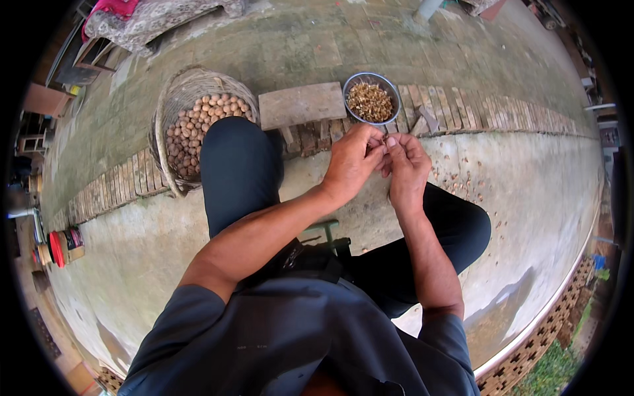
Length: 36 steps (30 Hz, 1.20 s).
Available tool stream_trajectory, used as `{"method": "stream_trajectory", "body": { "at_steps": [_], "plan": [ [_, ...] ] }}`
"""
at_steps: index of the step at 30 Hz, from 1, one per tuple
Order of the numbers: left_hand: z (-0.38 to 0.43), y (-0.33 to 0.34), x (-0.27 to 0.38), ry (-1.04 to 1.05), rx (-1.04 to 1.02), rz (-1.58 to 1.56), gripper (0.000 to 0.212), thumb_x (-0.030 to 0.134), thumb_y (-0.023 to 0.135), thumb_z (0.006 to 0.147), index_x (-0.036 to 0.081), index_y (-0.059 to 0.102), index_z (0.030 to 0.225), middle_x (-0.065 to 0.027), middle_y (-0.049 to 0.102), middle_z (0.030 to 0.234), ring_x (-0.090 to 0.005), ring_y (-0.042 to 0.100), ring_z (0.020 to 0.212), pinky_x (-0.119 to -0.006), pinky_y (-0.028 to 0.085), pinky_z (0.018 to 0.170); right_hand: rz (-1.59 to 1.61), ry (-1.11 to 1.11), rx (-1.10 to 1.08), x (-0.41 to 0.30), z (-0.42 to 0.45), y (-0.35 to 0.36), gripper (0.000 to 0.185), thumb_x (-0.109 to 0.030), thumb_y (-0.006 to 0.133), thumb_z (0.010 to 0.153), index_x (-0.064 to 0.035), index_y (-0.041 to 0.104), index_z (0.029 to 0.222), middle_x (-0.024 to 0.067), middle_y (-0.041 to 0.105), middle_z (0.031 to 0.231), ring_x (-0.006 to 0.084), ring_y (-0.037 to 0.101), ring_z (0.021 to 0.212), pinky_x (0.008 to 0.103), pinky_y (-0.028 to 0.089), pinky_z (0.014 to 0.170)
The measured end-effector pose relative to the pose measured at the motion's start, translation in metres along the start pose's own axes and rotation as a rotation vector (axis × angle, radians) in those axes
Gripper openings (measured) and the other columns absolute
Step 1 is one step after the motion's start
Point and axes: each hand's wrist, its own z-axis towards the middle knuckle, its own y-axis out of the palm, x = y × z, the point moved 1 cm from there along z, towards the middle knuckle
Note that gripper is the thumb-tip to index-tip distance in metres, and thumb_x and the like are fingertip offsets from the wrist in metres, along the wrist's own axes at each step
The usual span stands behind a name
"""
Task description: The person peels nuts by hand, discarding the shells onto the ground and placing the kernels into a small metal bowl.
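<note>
My left hand (352,157) and my right hand (410,169) meet in front of my knees, fingertips pinched together. Between them is a small brown walnut piece (385,139), mostly covered by the fingers. Just beyond the hands, a metal bowl (396,95) holds a heap of golden-brown walnut kernels (369,102). To the left stands a deep wicker basket (158,129), tilted in the view, with many whole walnuts (190,126) in it. My left knee hides part of its near side.
A low wooden bench (301,105) stands between basket and bowl. Broken brick pieces (425,122) lie right of the bowl on a brick edging (473,115). Shell fragments (466,179) litter the concrete floor (535,173). A green metal bar (327,226) shows between my legs.
</note>
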Motion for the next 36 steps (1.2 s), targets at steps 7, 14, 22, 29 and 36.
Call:
{"method": "stream_trajectory", "body": {
  "at_steps": [7,14,22,29,36],
  "plan": [
    [-0.001,0.002,0.002,-0.094,-0.041,-0.082,0.017,-0.002,0.066,0.091,0.000,0.061,0.107,-0.0089,0.065,0.090,-0.0115,0.062,0.074,-0.028,0.053,0.065,0.067,0.042,0.011,0.002,0.001,-0.004,0.013,-0.011,0.058,0.102,0.0012,0.061,0.099,0.0056,0.065,0.078,0.0101,0.060,0.058,0.0228,0.044,0.049],
    [-0.001,-0.001,-0.006,-0.122,-0.057,-0.141,0.018,0.004,0.062,0.095,-0.001,0.062,0.112,-0.0063,0.065,0.088,-0.0096,0.060,0.072,-0.027,0.051,0.063,0.178,0.121,0.010,0.006,0.005,-0.006,0.012,-0.010,0.056,0.102,0.0017,0.061,0.101,0.0081,0.067,0.086,0.0142,0.064,0.063,0.0258,0.047,0.054],
    [-0.002,-0.002,-0.015,-0.372,-0.116,-0.353,0.017,0.008,0.060,0.098,0.000,0.062,0.112,-0.0019,0.062,0.081,-0.0060,0.055,0.066,-0.024,0.047,0.056,0.249,0.235,0.015,0.010,0.010,-0.018,0.014,-0.012,0.057,0.102,0.0016,0.061,0.104,0.0124,0.070,0.091,0.0176,0.068,0.070,0.0281,0.054,0.062],
    [-0.005,-0.004,-0.018,-0.690,-0.132,-0.584,0.016,0.006,0.053,0.098,0.000,0.062,0.110,-0.0028,0.059,0.084,-0.0101,0.056,0.065,-0.027,0.049,0.055,0.197,0.165,0.060,0.009,0.078,-0.027,0.016,-0.009,0.057,0.101,0.0053,0.058,0.109,0.0160,0.069,0.096,0.0225,0.071,0.080,0.0316,0.059,0.069],
    [-0.007,-0.002,-0.037,-0.789,-0.063,-0.634,0.013,0.007,0.052,0.098,0.000,0.061,0.105,-0.0039,0.060,0.085,-0.0111,0.057,0.069,-0.028,0.050,0.056,0.132,0.267,0.146,0.062,0.107,-0.052,0.029,-0.015,0.056,0.102,0.0117,0.055,0.114,0.0208,0.065,0.105,0.0298,0.070,0.092,0.0385,0.061,0.080]
  ]
}}
